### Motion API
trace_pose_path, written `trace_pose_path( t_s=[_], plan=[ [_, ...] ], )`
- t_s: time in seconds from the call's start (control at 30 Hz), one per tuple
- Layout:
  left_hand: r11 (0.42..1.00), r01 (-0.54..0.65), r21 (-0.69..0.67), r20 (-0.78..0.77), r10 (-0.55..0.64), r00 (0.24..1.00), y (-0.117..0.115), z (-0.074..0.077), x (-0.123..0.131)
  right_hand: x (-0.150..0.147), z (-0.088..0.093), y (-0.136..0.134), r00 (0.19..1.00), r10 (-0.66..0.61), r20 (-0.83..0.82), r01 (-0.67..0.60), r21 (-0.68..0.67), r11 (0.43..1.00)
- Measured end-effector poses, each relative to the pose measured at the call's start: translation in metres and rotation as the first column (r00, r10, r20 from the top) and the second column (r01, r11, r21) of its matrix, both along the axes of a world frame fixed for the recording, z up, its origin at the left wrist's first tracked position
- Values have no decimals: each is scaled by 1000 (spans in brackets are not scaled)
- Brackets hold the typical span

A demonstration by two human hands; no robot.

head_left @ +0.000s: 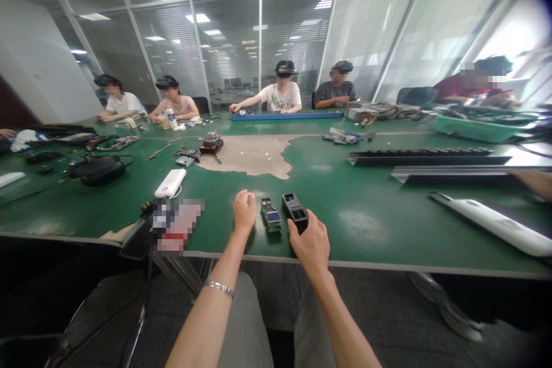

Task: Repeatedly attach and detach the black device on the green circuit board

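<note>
My left hand (244, 211) rests on the green table (366, 213) as a loose fist, with nothing visible in it, just left of a small green circuit board with a blue screen (271, 216). My right hand (309, 243) grips the near end of a black device housing with buttons (294, 208), which lies flat on the table beside the board. A metal bracelet (219, 287) sits on my left wrist.
A white power bank (171, 183) and a black pouch (98, 169) lie to the left. Long black bars (426, 156) and a white casing (491, 221) lie to the right. A worn bare patch (252, 155) marks the table's middle. Several people sit along the far side.
</note>
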State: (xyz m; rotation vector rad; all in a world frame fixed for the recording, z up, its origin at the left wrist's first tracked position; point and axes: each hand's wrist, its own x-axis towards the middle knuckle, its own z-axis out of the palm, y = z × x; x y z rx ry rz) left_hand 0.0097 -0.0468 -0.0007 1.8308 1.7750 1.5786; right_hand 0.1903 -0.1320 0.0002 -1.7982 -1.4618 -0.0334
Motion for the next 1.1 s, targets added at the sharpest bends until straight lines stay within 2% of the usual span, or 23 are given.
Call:
trace_pose_path(
  t_s=[0.27,0.6,0.9,1.1],
  plan=[
    [1000,19,-6,-35,-19,999,0,-2,-1,1,-3,0,1000,5,7,-6,28,1000],
    [1000,19,-11,-1,-19,1000,-1,1,0,3,-7,1,1000,0,-8,1,74,997],
    [999,31,20,80,-33,996,5,-9,-1,3,2,-5,998,24,-65,-21,40,999],
    [1000,26,16,70,-27,997,4,-9,-1,-1,19,-3,970,33,-240,-20,57,998]
  ],
)
